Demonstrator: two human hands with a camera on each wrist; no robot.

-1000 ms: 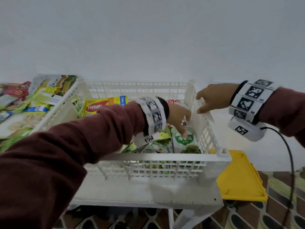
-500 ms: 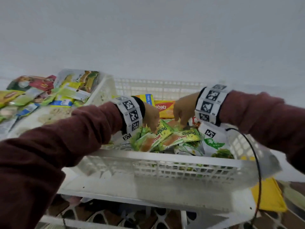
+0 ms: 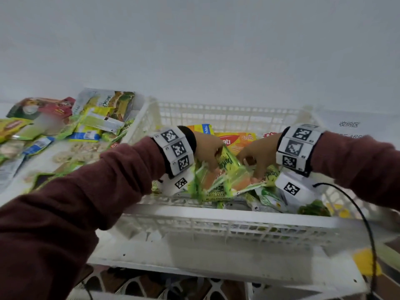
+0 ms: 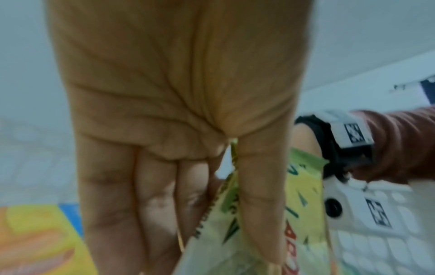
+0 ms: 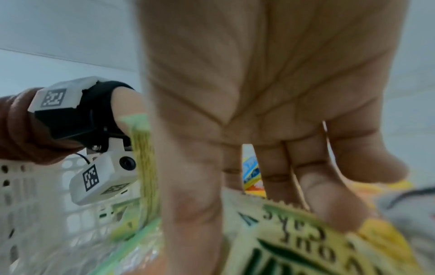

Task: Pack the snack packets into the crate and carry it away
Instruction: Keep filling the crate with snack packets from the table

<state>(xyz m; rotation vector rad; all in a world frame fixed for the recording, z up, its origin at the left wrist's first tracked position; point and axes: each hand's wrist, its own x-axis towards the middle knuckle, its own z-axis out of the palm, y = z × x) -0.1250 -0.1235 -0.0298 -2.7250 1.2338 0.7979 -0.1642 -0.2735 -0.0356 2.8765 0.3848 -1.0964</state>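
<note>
Over the crate (image 3: 227, 215), left hand (image 3: 207, 148) and right hand (image 3: 257, 155) pinch green packets (image 3: 225, 169), standing tilted on end.

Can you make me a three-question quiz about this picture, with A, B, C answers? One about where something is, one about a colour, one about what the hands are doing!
1. Where do the loose packets lie?
A) left of the crate
B) under it
C) on the floor

2. What colour are the sleeves?
A) blue
B) maroon
C) white

3. What are the hands doing?
A) hanging empty
B) lifting the crate
C) holding green packets

Answers: 1 A, they are piled beside its left wall. 2 B, both arms show maroon. 3 C, the left hand and right hand each pinch a packet inside the crate.
</note>
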